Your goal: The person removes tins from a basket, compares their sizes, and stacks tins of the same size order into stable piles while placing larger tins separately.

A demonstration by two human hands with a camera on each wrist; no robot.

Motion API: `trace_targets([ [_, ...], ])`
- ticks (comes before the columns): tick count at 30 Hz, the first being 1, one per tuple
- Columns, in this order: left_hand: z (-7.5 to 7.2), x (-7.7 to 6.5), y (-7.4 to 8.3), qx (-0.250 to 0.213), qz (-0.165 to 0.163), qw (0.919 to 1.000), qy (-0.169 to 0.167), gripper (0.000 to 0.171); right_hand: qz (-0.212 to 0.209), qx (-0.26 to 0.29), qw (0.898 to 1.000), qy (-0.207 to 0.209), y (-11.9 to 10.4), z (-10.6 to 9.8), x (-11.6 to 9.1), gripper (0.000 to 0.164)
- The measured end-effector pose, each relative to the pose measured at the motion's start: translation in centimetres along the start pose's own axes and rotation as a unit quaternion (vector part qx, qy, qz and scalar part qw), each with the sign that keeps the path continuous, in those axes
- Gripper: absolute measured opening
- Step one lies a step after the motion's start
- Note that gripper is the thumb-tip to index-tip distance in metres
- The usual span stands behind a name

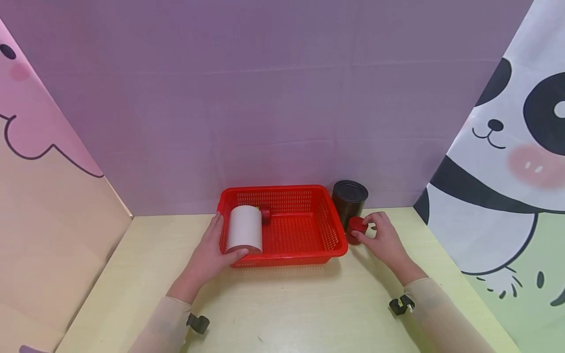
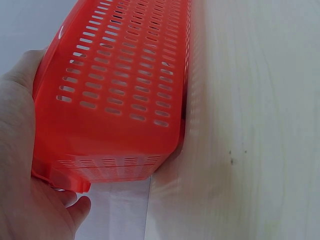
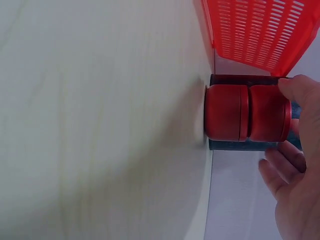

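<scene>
My left hand [image 1: 210, 256] grips the left front corner of a red plastic basket [image 1: 291, 259], its thumb over the front rim and fingers along the left side. Inside the basket, at the left, lies a large white cylinder [image 1: 245, 226], with a small dark-red cylinder [image 1: 265, 215] beside it. To the basket's right, two small red tins are stacked. My right hand [image 1: 385, 241] pinches the upper red tin [image 3: 269, 113] between thumb and fingers. The lower red tin [image 3: 224, 113] stands on the table, directly beneath the upper one.
A tall dark canister [image 1: 350, 192] stands behind the red tins, close to the basket's right side. The pale wooden table [image 1: 282, 309] meets a purple cloth backdrop [image 1: 282, 108]. Printed panels with cartoon animals flank both sides.
</scene>
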State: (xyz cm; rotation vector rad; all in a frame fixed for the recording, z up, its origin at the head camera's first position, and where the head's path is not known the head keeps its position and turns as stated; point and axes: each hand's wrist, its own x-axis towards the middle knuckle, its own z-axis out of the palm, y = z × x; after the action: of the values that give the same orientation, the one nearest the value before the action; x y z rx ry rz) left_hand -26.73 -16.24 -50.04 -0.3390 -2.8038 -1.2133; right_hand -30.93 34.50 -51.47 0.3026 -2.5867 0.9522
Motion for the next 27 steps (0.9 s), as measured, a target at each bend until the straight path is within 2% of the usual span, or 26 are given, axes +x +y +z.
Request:
trace_targets([
  [10,-0.2,-0.1,0.2,0.000,-0.001,1.0000,-0.001,0.133,-0.047,0.005,0.998,0.041,-2.6,-0.6,0.9,0.028],
  [14,-0.1,-0.1,0.1,0.000,-0.002,1.0000,-0.003,0.132,-0.078,0.012,0.996,0.036,-4.2,-0.6,1.7,0.028],
  [18,-0.1,-0.1,0.1,0.000,-0.004,1.0000,-0.003,0.133,-0.104,0.032,0.994,0.000,-6.4,-0.7,2.9,0.029],
  [27,-0.1,0.0,0.0,0.002,-0.001,1.0000,-0.001,0.133,-0.091,0.030,0.989,-0.109,-10.8,0.0,5.7,0.032],
])
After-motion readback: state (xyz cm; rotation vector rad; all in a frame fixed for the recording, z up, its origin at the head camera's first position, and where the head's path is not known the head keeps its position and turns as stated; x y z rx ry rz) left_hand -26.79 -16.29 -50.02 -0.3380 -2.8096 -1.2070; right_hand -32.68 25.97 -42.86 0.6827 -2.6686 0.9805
